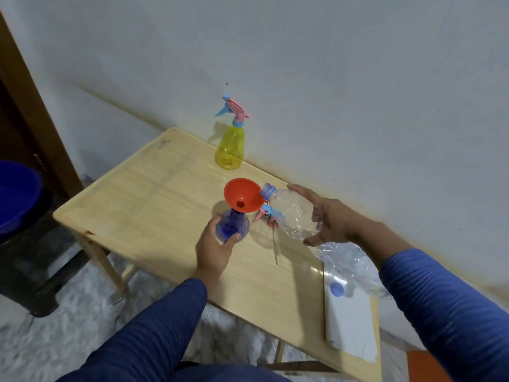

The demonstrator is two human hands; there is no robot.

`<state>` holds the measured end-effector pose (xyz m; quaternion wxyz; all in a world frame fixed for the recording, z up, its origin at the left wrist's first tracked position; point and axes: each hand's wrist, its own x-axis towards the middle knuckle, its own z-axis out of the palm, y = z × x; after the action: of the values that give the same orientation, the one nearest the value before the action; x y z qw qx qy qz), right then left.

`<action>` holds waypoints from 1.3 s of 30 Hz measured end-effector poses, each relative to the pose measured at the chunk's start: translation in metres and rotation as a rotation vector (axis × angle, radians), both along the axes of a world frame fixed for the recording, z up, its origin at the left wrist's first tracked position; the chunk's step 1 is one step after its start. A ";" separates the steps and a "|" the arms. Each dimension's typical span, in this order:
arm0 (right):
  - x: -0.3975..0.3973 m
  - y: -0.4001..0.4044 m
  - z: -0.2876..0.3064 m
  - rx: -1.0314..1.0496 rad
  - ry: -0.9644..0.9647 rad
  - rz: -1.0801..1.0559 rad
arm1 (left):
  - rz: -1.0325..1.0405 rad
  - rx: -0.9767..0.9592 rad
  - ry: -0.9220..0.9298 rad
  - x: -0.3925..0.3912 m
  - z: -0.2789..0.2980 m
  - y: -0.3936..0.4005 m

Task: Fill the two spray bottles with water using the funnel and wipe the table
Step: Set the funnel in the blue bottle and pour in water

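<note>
A blue spray bottle (231, 227) stands on the wooden table (154, 194) without its sprayer, a red funnel (242, 199) seated in its neck. My left hand (214, 249) grips the bottle's body. My right hand (327, 216) holds a clear plastic water bottle (292, 213) tipped on its side, its open mouth resting at the funnel's rim. A pink and blue spray head (265, 215) with its tube lies on the table behind the funnel. A yellow spray bottle (230, 147) with its sprayer on stands upright at the back by the wall.
A white cloth (349, 321) lies at the table's right front, with a second clear bottle (349, 267) and blue cap (336, 288) on it. A blue basin (16, 197) sits on a dark stool to the left. The wall runs close behind the table.
</note>
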<state>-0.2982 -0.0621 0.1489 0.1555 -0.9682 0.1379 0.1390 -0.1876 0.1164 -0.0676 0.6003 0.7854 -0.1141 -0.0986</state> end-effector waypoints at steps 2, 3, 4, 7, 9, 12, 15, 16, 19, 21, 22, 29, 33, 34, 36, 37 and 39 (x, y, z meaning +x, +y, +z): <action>0.003 0.000 0.004 -0.025 0.029 0.002 | -0.003 -0.001 -0.003 0.001 -0.001 0.000; 0.005 0.001 0.006 -0.039 0.039 0.005 | -0.005 -0.003 -0.001 0.001 -0.001 0.000; 0.006 0.001 0.008 -0.055 0.046 0.008 | -0.006 -0.004 0.002 0.002 0.000 0.000; 0.010 -0.001 0.010 -0.097 0.062 0.009 | -0.009 -0.014 0.009 0.001 0.002 0.000; 0.011 -0.003 0.011 -0.104 0.073 0.001 | -0.009 -0.018 0.007 0.000 0.003 0.000; 0.011 -0.004 0.013 -0.113 0.088 0.002 | -0.010 -0.016 0.015 0.001 0.003 0.000; 0.012 -0.004 0.014 -0.132 0.113 0.008 | -0.009 -0.010 0.019 0.002 0.002 -0.001; 0.013 -0.005 0.013 -0.145 0.122 0.012 | -0.008 -0.011 0.019 0.003 0.001 -0.001; 0.015 -0.006 0.011 -0.162 0.130 0.010 | -0.006 -0.020 0.021 0.003 0.001 -0.002; 0.016 -0.007 0.011 -0.141 0.124 0.001 | -0.003 -0.022 0.027 0.004 0.000 -0.002; 0.016 -0.008 0.012 -0.133 0.123 0.000 | -0.002 -0.024 0.031 0.004 0.000 -0.002; 0.015 -0.004 0.015 -0.163 0.138 0.041 | -0.002 -0.047 0.033 0.001 0.001 -0.002; 0.016 -0.004 0.018 -0.173 0.138 0.058 | -0.001 -0.055 0.039 0.001 0.001 -0.001; 0.016 -0.004 0.018 -0.171 0.142 0.057 | -0.002 -0.060 0.040 0.001 0.001 -0.001; 0.017 -0.005 0.017 -0.165 0.145 0.048 | -0.003 -0.070 0.041 0.001 0.001 -0.001; 0.017 -0.006 0.017 -0.161 0.141 0.042 | -0.004 -0.072 0.041 0.001 0.001 -0.001; 0.017 -0.006 0.017 -0.152 0.133 0.031 | -0.008 -0.075 0.040 0.001 0.001 -0.001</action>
<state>-0.2813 -0.0679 0.1655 0.0699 -0.9679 0.1431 0.1946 -0.1869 0.1154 -0.0666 0.6312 0.7596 -0.1091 -0.1125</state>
